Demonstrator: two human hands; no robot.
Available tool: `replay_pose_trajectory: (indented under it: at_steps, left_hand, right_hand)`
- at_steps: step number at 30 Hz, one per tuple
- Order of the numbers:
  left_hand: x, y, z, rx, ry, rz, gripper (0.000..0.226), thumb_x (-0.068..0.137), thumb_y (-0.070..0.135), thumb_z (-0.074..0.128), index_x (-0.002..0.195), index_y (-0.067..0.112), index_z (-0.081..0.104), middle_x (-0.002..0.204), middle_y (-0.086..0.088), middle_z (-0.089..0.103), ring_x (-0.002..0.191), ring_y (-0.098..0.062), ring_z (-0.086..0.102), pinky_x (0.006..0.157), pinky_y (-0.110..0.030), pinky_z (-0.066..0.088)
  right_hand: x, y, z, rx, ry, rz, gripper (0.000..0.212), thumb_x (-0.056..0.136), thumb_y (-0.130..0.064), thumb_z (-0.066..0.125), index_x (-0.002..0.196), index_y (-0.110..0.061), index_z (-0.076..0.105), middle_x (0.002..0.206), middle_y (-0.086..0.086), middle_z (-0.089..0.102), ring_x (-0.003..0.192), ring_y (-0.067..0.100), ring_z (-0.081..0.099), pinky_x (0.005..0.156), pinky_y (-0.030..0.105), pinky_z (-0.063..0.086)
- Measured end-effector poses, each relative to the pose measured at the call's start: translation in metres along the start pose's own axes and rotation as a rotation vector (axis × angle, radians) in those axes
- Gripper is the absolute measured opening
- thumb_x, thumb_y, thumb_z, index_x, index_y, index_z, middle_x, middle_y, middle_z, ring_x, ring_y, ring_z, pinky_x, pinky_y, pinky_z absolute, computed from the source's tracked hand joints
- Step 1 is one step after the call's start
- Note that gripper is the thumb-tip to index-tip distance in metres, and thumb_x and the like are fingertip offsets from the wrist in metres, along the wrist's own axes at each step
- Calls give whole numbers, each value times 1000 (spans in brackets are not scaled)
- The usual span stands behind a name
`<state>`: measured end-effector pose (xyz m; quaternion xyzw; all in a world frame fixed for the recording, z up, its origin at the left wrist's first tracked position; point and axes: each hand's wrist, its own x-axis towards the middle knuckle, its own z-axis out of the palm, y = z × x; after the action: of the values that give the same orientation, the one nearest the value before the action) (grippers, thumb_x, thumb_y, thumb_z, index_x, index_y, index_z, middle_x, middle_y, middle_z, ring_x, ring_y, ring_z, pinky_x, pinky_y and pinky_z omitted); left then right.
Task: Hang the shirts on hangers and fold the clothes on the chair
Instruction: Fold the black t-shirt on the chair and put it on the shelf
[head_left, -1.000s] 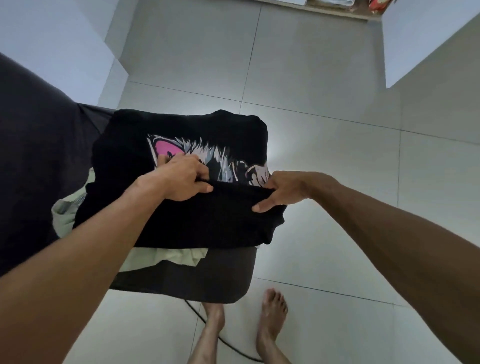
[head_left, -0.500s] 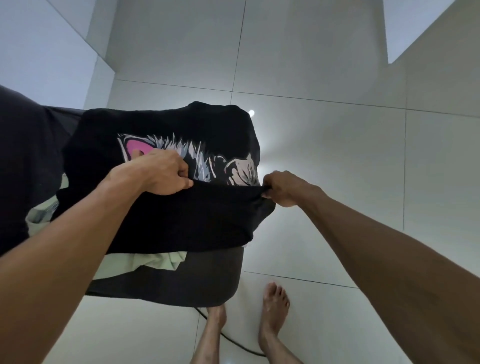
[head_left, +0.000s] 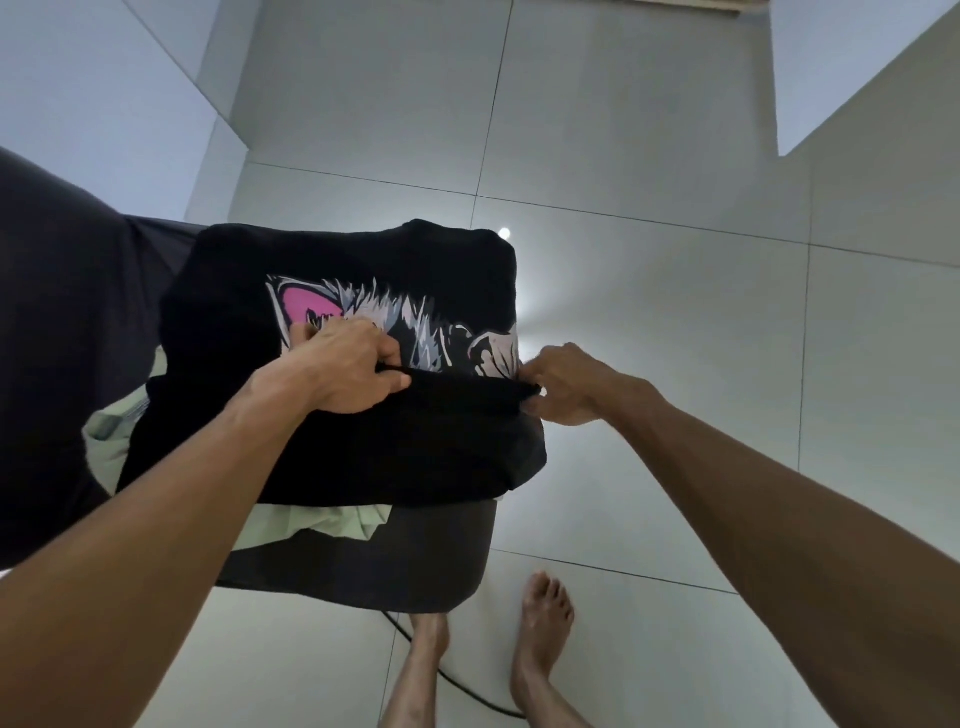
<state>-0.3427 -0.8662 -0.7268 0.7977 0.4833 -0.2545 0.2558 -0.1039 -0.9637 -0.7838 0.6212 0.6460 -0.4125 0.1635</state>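
A black shirt (head_left: 363, 270) with a pink and white print lies spread over the dark chair seat (head_left: 395, 566). Its near part is folded back over the print, forming a straight edge across the middle. My left hand (head_left: 348, 369) pinches that folded edge near its left end. My right hand (head_left: 563, 384) pinches the same edge at its right corner, at the chair's right side. Under the black shirt a pale green garment (head_left: 332, 522) sticks out at the front and the left.
The chair's dark backrest (head_left: 67, 338) rises at the left. Pale floor tiles (head_left: 675, 338) surround the chair. My bare feet (head_left: 540, 618) stand just in front of it, with a black cable (head_left: 467, 688) running between them. White walls stand at the upper left and upper right.
My right hand has gone from resting its fingers on the fold to pinching its right corner. The left hand keeps its grip. The view has shifted slightly.
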Motion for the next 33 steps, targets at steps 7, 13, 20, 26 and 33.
replay_pose_trajectory:
  at_steps: [7, 13, 20, 26, 33]
  left_hand:
    - [3, 5, 0, -67, 55, -37, 24, 97, 47, 52, 79, 33, 58, 85, 13, 55, 91, -15, 53, 112, -56, 21]
    - [-4, 6, 8, -17, 76, -10, 15, 94, 50, 57, 91, 35, 56, 86, 11, 58, 92, -16, 54, 111, -57, 22]
    - [-8, -2, 26, 63, 385, 79, 46, 92, 59, 48, 128, 29, 48, 134, 1, 44, 127, -24, 39, 110, -49, 32]
    - [21, -31, 26, -12, 140, 47, 67, 97, 65, 13, 149, 47, -24, 156, 12, -38, 145, -22, -35, 121, -56, -10]
    - [75, -48, -7, -2, 108, 11, 73, 89, 76, 4, 148, 47, -27, 159, 11, -33, 143, -24, -37, 115, -63, -17]
  right_hand:
    - [0, -11, -19, -42, 206, 194, 34, 86, -29, 63, 120, -24, 61, 122, 5, 51, 116, 27, 46, 87, 44, 51]
    - [3, -49, -20, -13, 233, 104, 15, 89, -21, 61, 102, -22, 53, 101, 0, 53, 82, 16, 47, 67, 37, 48]
    - [9, -71, -14, 41, 537, 22, 48, 86, -19, 66, 131, -21, 48, 128, 1, 46, 118, 23, 46, 88, 39, 52]
    - [51, -83, 1, 198, 414, 9, 64, 105, -50, 26, 156, -43, -12, 164, -13, -25, 151, 19, -25, 125, 52, 13]
    - [100, -54, -59, 417, 352, 173, 68, 103, -59, 27, 160, -32, 4, 169, -3, -5, 155, 24, -7, 124, 52, 9]
